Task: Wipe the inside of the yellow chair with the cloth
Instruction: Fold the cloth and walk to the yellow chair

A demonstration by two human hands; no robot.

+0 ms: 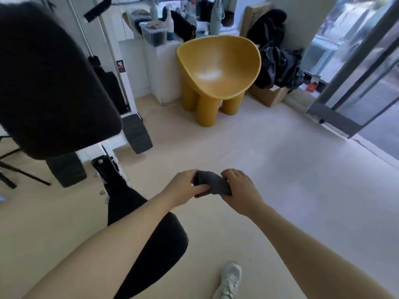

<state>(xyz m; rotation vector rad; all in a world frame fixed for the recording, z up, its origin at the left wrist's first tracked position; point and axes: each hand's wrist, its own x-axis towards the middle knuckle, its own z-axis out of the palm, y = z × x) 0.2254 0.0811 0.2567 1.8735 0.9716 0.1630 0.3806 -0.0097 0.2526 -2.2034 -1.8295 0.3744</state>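
The yellow chair [218, 67] stands across the room on thick round legs, its bowl-shaped seat bare and open toward me. In front of my body, well short of the chair, both hands hold a small dark grey cloth [212, 183], bunched up between them. My left hand [183, 186] grips its left end with curled fingers. My right hand [240, 188] covers and grips its right end.
A black padded gym bench and white exercise frame [54, 83] fill the left side. White cabinets [159, 67] with bottles stand behind the chair. A cardboard box [269, 94] with dark clothes sits right of it. Glass doors [356, 83] are at far right. Pale floor [248, 147] lies between me and the chair.
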